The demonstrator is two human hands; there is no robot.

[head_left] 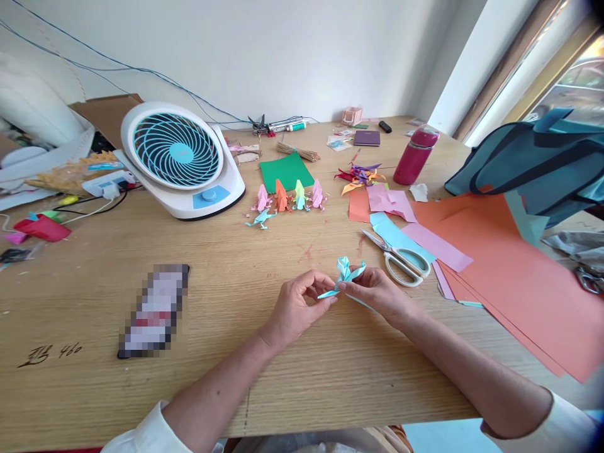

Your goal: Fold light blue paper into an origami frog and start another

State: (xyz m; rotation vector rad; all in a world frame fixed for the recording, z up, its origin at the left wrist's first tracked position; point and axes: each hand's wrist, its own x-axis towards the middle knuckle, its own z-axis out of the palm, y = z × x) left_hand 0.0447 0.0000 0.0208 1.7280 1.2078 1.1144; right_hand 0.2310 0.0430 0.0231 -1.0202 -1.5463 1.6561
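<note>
Both hands pinch a light-blue folded paper figure [345, 270] with several thin pointed limbs, just above the table. My left hand [302, 305] grips a pointed limb at its left, thumb and fingertips closed. On the other side, my right hand [377, 292] has its thumb and fingers closed on the figure's body. Beyond the hands stand small folded paper figures: a pink one [262, 198], an orange one [282, 196], a green-and-blue one [300, 195] and another pink one [318, 195]. A light-blue folded piece [261, 218] lies in front of them.
White-handled scissors [406, 264] lie right of my hands, beside paper strips [438, 246] and large orange sheets [509, 270]. A fan [177, 151] stands at back left, a phone [153, 311] nearer. Behind are a green sheet [285, 171], red bottle [415, 156] and teal bag [528, 163].
</note>
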